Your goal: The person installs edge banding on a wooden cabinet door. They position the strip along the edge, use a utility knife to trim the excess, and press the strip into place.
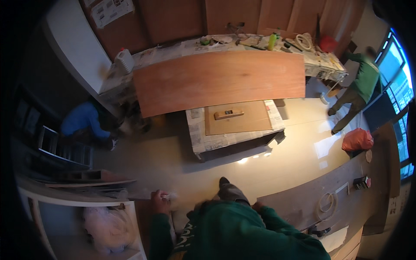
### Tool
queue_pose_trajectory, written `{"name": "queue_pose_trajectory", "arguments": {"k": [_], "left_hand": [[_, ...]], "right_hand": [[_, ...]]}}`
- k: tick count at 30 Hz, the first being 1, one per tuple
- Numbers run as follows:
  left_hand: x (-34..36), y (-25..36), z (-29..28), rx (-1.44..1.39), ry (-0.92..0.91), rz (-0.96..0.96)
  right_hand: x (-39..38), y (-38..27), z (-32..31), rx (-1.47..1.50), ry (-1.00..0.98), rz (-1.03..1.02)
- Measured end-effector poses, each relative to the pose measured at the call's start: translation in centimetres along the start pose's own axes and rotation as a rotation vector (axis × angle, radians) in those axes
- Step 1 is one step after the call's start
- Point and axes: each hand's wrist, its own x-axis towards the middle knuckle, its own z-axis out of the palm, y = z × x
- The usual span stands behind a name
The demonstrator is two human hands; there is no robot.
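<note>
My left hand (160,202) is low on the left, beside the white-edged open cabinet box (133,216). Its fingers are curled, and a small whitish thing, too blurred to name, shows at them. At the near left edge of the brown work surface (294,197) is my right hand (257,207), its fingers too small and dark to read. On that surface lie a coil of pale hose (327,206), a dark hand tool (321,232) and a small black box (361,183). A crumpled pinkish bag (108,229) sits inside the cabinet box.
Ahead, a long wooden panel (221,80) spans newspaper-covered tables; a wooden hand plane (229,114) lies on a brown board (255,123). A person in blue (82,121) crouches left near a ladder (65,149). Another in green (366,78) stands right, beyond a red bag (357,140).
</note>
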Motion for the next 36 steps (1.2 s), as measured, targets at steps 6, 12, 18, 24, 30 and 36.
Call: {"name": "queue_pose_trajectory", "arguments": {"k": [6, 12, 18, 24, 30, 36], "left_hand": [[2.4, 1.8, 0.3, 0.067, -0.239, 0.013], [7.3, -7.5, 3.6, -0.078, -0.727, -0.14], [22.8, -13.6, 5.9, -0.099, -1.204, -0.636], [33.8, -20.5, -1.4, -0.493, -1.023, -0.728], [35.9, -23.4, -5.0, -0.874, -0.971, -1.087], [33.8, -29.7, -3.2, -0.779, -0.79, -1.251]], "right_hand": [[-2.0, -10.5, -22.5, 0.099, 0.158, 0.073], [4.5, -19.8, -24.7, -0.218, 0.111, -0.084], [7.5, -31.6, -31.6, -0.245, -0.044, -0.163], [13.8, -41.4, -35.7, 0.257, 0.231, -0.341], [20.5, -45.8, -42.6, 0.277, 0.226, -0.314], [23.3, -44.5, -55.9, 0.266, 0.832, -0.196]]}}
